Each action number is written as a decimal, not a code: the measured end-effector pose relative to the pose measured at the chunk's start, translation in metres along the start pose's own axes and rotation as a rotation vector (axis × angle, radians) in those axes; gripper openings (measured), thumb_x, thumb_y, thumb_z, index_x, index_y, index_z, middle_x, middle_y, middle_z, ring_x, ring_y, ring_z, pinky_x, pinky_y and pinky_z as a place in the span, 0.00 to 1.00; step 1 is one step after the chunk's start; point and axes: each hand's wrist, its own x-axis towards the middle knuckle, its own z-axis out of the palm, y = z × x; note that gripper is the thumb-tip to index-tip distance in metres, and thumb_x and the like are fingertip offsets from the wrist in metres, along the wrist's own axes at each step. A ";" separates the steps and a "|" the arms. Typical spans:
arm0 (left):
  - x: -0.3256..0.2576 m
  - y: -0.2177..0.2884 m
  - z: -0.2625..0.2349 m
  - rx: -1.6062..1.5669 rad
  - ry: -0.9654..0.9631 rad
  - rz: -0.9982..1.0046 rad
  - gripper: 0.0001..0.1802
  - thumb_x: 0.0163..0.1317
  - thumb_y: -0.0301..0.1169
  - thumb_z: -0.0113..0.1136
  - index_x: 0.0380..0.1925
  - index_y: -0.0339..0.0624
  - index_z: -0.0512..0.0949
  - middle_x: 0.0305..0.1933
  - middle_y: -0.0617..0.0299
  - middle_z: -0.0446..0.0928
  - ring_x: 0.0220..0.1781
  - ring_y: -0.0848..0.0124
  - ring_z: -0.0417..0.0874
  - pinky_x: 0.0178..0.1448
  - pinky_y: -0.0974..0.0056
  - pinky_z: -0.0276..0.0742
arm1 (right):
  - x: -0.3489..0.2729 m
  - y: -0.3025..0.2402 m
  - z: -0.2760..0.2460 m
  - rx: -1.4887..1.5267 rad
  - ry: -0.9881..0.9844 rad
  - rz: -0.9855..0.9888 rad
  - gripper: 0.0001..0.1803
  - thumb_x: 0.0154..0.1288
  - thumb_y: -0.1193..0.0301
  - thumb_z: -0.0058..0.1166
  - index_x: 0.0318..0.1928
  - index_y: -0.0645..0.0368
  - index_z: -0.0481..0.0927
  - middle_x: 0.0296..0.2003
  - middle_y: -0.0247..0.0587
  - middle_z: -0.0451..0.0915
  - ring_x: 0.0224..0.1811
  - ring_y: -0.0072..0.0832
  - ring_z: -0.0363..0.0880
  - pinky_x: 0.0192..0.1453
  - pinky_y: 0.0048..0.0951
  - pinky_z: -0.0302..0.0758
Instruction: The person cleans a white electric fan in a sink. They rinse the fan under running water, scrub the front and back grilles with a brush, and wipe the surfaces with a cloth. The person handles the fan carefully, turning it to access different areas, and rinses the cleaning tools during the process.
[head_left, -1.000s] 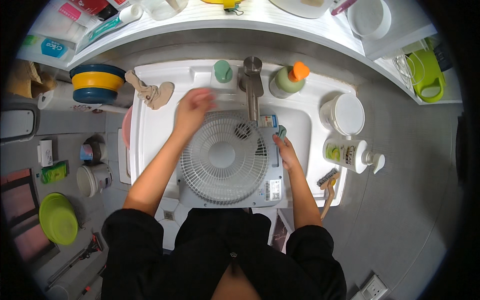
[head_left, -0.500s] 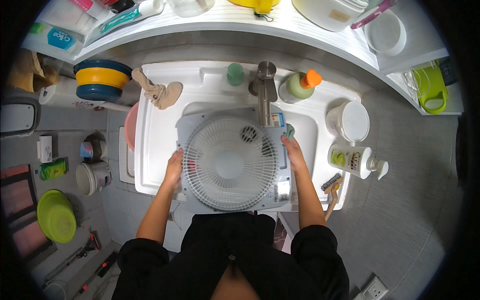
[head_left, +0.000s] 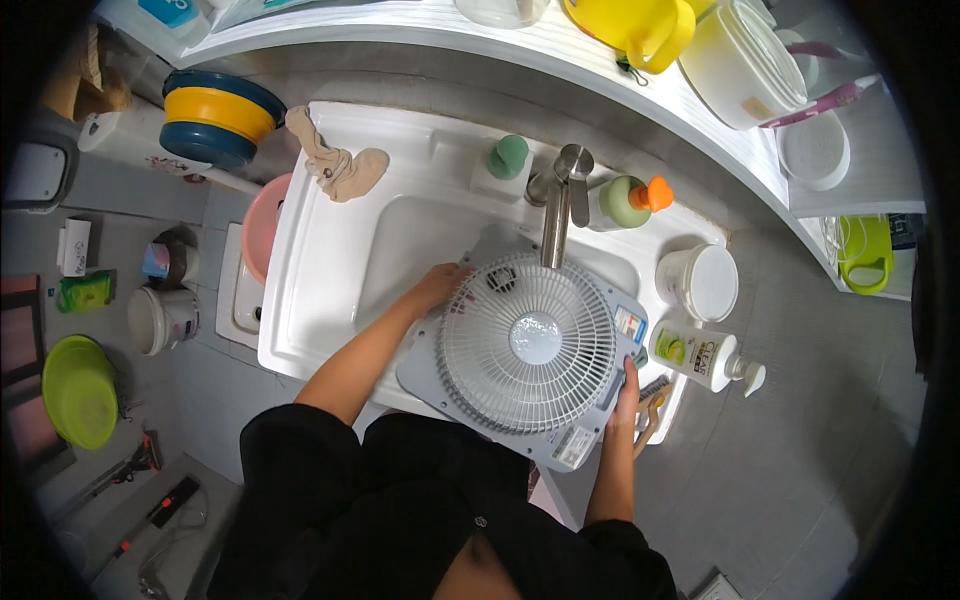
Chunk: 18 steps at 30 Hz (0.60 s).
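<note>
A grey square box fan (head_left: 536, 338) with a round white grille lies tilted over the front of the white sink (head_left: 295, 330), one corner toward my body. My left hand (head_left: 440, 287) grips its upper left edge, fingers partly hidden behind the grille side. On the lower right edge my right hand (head_left: 622, 395) is closed round the frame, thumb on top. A bit of green material (head_left: 640, 357) shows beside that thumb; I cannot tell whether the hand holds it too. Above the fan's far edge reaches the metal faucet (head_left: 555, 225), its spout overlapping the grille in view.
A beige cloth (head_left: 345, 170) drapes over the sink's far left corner. Along the back stand a green cup (head_left: 508, 157) and an orange-topped bottle (head_left: 630, 200). To the right are a white tub (head_left: 700, 282), a pump bottle (head_left: 700, 355) and a brush (head_left: 652, 415). A shelf (head_left: 420, 45) spans the back.
The fan has turned clockwise and shifted right. My left hand has slid to its upper left edge, my right hand down with the right edge. The whole view has tilted slightly.
</note>
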 end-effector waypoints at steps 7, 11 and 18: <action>0.031 0.016 0.031 0.280 -0.166 0.148 0.22 0.61 0.46 0.49 0.38 0.36 0.75 0.28 0.60 0.76 0.28 0.76 0.76 0.33 0.70 0.73 | -0.062 0.016 -0.025 0.082 0.087 -0.078 0.22 0.64 0.63 0.43 0.54 0.63 0.65 0.49 0.42 0.72 0.50 0.34 0.72 0.55 0.34 0.67; 0.065 0.020 0.054 0.355 -0.242 0.112 0.23 0.59 0.49 0.51 0.38 0.38 0.75 0.28 0.62 0.77 0.28 0.75 0.76 0.34 0.70 0.72 | -0.084 0.019 -0.030 0.170 0.150 -0.141 0.23 0.63 0.63 0.43 0.56 0.61 0.63 0.50 0.43 0.71 0.52 0.34 0.70 0.55 0.34 0.69; 0.105 0.027 0.082 0.198 -0.547 -0.090 0.22 0.57 0.48 0.53 0.39 0.41 0.76 0.34 0.62 0.77 0.33 0.75 0.77 0.34 0.69 0.73 | -0.119 -0.006 0.015 0.280 0.206 -0.189 0.25 0.62 0.60 0.42 0.55 0.61 0.64 0.50 0.43 0.71 0.51 0.35 0.70 0.56 0.35 0.67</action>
